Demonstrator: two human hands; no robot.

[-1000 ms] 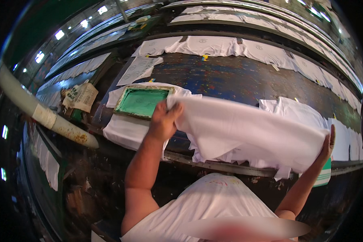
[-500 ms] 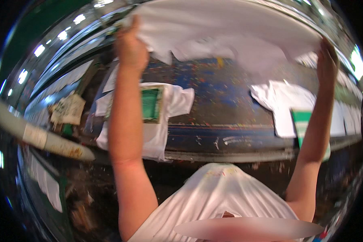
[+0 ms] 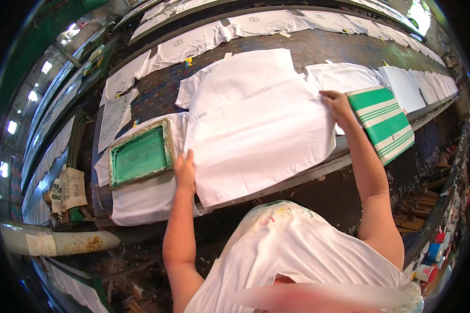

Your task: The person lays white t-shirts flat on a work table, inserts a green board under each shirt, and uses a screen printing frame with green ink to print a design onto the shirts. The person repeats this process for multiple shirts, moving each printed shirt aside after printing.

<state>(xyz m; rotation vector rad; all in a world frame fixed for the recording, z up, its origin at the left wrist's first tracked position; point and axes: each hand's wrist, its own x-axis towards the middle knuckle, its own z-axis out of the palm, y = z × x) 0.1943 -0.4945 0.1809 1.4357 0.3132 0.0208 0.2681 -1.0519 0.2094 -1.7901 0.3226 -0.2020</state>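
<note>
A plain white T-shirt (image 3: 256, 120) lies spread over the long table, its lower part reaching the near edge. My left hand (image 3: 184, 169) has its fingers closed on the shirt's left edge near the lower corner. On the opposite side my right hand (image 3: 339, 107) pinches the right edge, higher up. Left of the shirt, a wooden-framed printing screen (image 3: 141, 153) smeared with green ink rests on another white shirt (image 3: 141, 203). Just beyond my right hand, a green-and-white striped board (image 3: 382, 123) lies tilted over the table's near edge, partly on a further white shirt (image 3: 344, 77).
Printed white shirts (image 3: 193, 41) line the table's far side. More white pieces (image 3: 433, 86) run along the right. A rusty pipe (image 3: 73, 243) crosses at the lower left, near a hanging printed cloth (image 3: 70, 190). Paint containers (image 3: 436, 251) stand at the lower right.
The shirt, held up in the air by both hands before, has come down flat onto the table. Both hands have lowered toward me and closer together.
</note>
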